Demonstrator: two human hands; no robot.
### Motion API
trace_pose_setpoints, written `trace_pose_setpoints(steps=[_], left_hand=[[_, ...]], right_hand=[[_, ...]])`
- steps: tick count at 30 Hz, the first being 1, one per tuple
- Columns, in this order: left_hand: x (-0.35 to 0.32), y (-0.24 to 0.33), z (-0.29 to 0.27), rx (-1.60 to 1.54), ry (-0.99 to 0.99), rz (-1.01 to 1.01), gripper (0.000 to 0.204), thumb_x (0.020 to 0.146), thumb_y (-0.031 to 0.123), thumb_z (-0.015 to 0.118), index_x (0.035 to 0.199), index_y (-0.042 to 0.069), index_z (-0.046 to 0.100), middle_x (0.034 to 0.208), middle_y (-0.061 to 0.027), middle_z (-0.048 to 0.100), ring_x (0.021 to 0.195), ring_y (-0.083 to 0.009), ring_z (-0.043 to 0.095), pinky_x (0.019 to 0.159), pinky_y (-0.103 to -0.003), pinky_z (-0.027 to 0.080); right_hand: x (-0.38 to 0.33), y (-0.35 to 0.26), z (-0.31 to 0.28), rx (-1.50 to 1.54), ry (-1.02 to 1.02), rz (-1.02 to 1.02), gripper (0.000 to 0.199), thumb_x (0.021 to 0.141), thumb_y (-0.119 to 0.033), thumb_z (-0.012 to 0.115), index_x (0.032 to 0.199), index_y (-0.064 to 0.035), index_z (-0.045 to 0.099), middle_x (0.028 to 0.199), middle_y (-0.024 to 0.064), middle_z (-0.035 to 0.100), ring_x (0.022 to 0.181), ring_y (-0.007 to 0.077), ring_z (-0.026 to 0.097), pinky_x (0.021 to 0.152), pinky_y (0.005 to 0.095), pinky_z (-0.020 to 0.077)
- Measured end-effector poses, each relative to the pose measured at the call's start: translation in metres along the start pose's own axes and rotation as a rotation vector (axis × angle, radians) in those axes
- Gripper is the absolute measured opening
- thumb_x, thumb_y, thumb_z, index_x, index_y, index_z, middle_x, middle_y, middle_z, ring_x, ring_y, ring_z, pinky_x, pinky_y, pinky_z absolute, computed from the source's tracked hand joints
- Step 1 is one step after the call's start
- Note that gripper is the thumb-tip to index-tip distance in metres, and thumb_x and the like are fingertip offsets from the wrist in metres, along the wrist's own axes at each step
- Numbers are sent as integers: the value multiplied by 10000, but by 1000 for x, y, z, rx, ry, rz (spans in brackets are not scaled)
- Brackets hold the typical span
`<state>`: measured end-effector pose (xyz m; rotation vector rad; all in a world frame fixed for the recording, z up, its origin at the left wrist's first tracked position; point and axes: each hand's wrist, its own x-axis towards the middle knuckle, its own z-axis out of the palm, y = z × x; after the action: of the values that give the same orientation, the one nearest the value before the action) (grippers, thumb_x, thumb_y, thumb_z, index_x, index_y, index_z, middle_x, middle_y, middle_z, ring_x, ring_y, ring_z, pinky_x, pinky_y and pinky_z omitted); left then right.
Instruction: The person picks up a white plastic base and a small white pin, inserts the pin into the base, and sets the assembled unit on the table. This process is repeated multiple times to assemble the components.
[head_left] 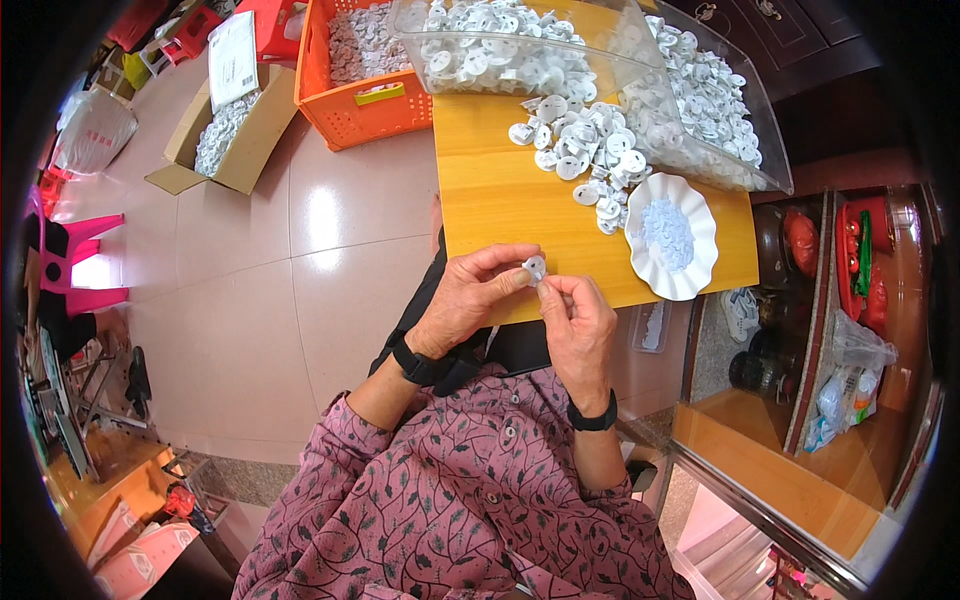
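Over the near edge of the yellow wooden table [480,190], my left hand [460,300] pinches a small round white plastic part [535,267] between thumb and fingertips. My right hand [580,330] meets it there, its thumb and index finger closed together at the part's lower edge. Whatever those right fingertips grip is too small to make out. A loose pile of similar white parts [570,140] lies on the table beyond my hands. To their right stands a white scalloped dish [703,245] holding many tiny pale-blue pieces [665,230].
Two clear plastic bins [500,48] [765,120] full of white parts stand at the table's far side. On the floor at left are an orange crate [380,120] and a cardboard box [240,170], both holding parts. A shelf unit [780,480] borders the right.
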<state>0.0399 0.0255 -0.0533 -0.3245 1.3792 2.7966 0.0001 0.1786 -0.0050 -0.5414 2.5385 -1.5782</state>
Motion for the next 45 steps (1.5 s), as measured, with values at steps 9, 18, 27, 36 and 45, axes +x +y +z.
trace_pose_setpoints(steps=[9, 18, 27, 36, 45], left_hand=[[-2, 4, 2, 205, -9, 45, 277, 931, 49, 654, 1203, 4, 655, 1106, -39, 671, 1026, -118, 611, 926, -264, 500], [-1, 3, 2, 268, -18, 58, 261, 927, 52, 656, 1182, 1, 665, 1105, -29, 671, 1024, -111, 603, 939, -266, 489], [-1, 4, 3, 130, 8, 34, 254, 942, 61, 644, 1187, -1, 662, 1120, -52, 670, 1035, -125, 609, 932, -273, 499], [1, 2, 3, -115, 47, -15, 300, 955, 60, 625, 1242, -26, 613, 1163, -118, 652, 1082, -202, 625, 979, -344, 524], [33, 56, 6, 72, 108, 67, 311, 986, 148, 599, 1240, -31, 597, 1055, -100, 672, 891, -177, 678, 753, -286, 564]], right_hand=[[3, -2, 0, -105, -1, -124, 76, 870, 18, 643, 912, 9, 580, 814, 132, 582, 660, 255, 605, 585, 349, 488], [4, 1, 2, -142, -9, -173, 82, 869, 11, 623, 899, -6, 550, 799, 145, 555, 675, 297, 589, 594, 383, 478], [4, 4, 3, -114, -4, -180, 81, 891, -11, 642, 914, 2, 565, 805, 140, 576, 695, 306, 599, 605, 379, 481], [-1, 10, 3, 88, -25, 37, 60, 926, -41, 630, 935, 7, 596, 792, 98, 600, 661, 184, 585, 612, 317, 475], [-17, 32, -9, 112, -1, 91, 86, 948, -62, 618, 947, 22, 598, 782, 34, 601, 669, 87, 542, 607, 242, 458]])
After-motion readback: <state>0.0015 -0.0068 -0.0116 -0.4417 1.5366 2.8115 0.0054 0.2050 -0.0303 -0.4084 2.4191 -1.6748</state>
